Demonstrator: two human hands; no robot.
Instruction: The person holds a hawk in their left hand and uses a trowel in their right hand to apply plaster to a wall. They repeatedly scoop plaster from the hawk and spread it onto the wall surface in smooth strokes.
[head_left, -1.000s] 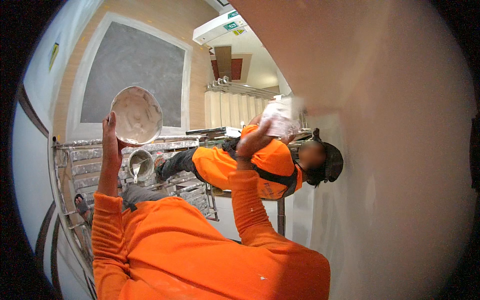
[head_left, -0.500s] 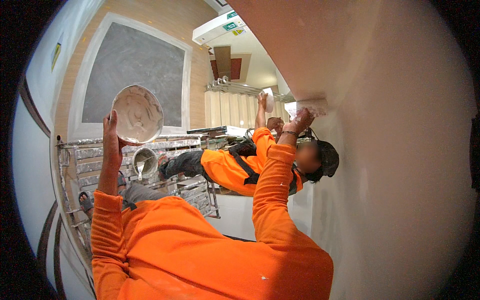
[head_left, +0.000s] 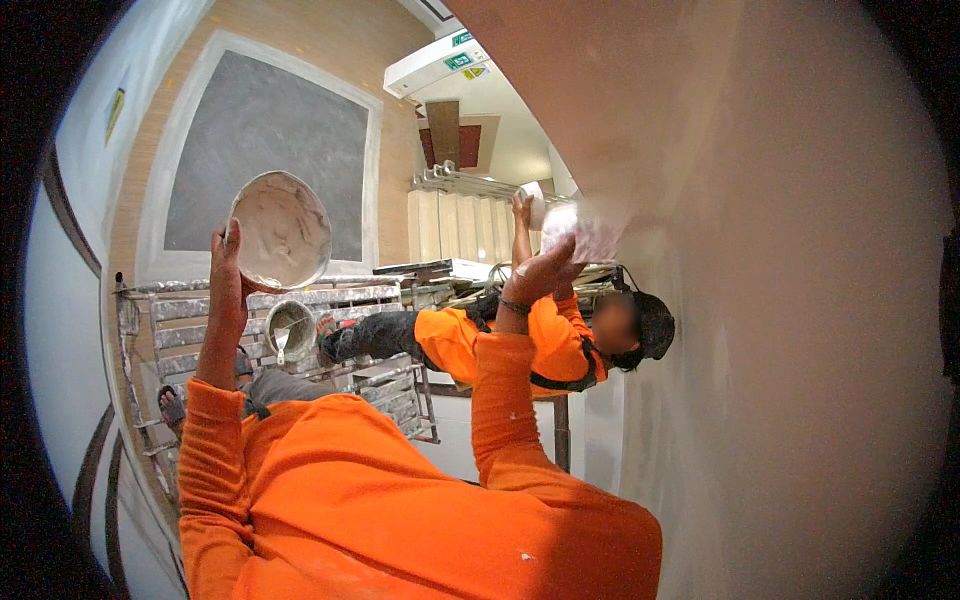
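My left hand (head_left: 228, 270) grips a round bowl (head_left: 322, 235) by its near left side, thumb over the rim. Pale, creamy plaster (head_left: 280, 228) coats the bowl's inside, and its open mouth faces me. In my right hand (head_left: 543, 272) is a wide, flat scraper (head_left: 592, 238), its blade pale and smeared, with a bright glare at one edge. It is near the pinkish-beige wall surface (head_left: 760, 200); whether it touches is unclear. My fingers partly hide its handle.
Just beyond my right arm, a co-worker (head_left: 450, 340) in orange and a dark cap raises a hand holding a white object (head_left: 533, 205). A bucket (head_left: 290, 325) with a tool in it stands on the splattered slatted platform (head_left: 180, 335) below. A grey panel (head_left: 270, 150) stands at the far left.
My right hand and the scraper have moved left and down in view. The scraper's blade now catches a bright glare. My left hand and the bowl have barely shifted.
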